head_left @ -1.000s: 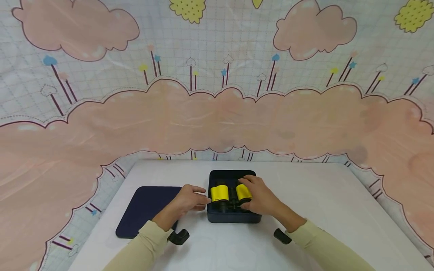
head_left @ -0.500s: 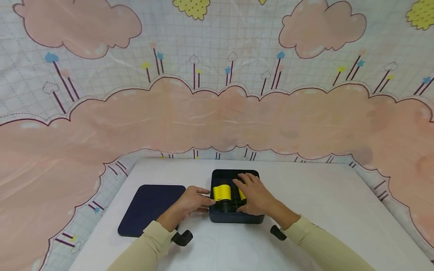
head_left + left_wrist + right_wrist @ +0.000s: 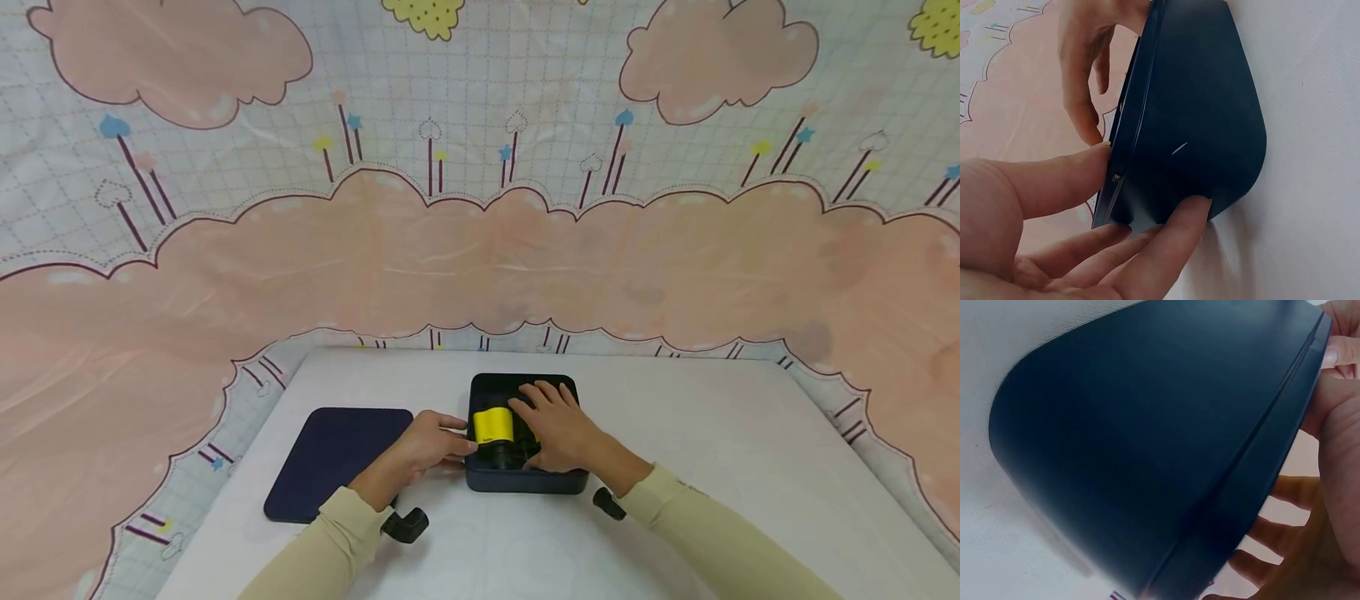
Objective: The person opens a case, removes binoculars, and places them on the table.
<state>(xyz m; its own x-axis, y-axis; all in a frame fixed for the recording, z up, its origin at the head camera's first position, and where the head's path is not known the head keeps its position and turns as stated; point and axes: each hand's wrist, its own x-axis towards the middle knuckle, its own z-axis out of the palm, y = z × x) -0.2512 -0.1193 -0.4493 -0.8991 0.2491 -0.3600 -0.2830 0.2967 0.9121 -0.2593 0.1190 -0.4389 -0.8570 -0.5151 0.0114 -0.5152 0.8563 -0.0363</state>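
Yellow-and-black binoculars (image 3: 492, 427) lie inside an open dark navy box (image 3: 527, 482) on the white table. My right hand (image 3: 564, 435) lies over their right barrel with fingers spread, hiding most of that barrel. In the right wrist view the outer wall of the box (image 3: 1104, 444) hides the binoculars. At the box's left side is my left hand (image 3: 433, 446). In the left wrist view its thumb (image 3: 1066, 175) touches the rim while its fingers (image 3: 1179, 237) rest against the outer wall, mostly straight.
A flat navy lid (image 3: 337, 462) lies left of the box, partly under the left forearm. Black wrist-worn devices (image 3: 406, 526) hang below both cuffs. A patterned cloth (image 3: 480, 267) rises behind the white table (image 3: 697, 450).
My right hand has shifted left over the right barrel and now covers nearly all of its yellow patch. The left hand stays at the box's left side. The head view has shifted slightly.
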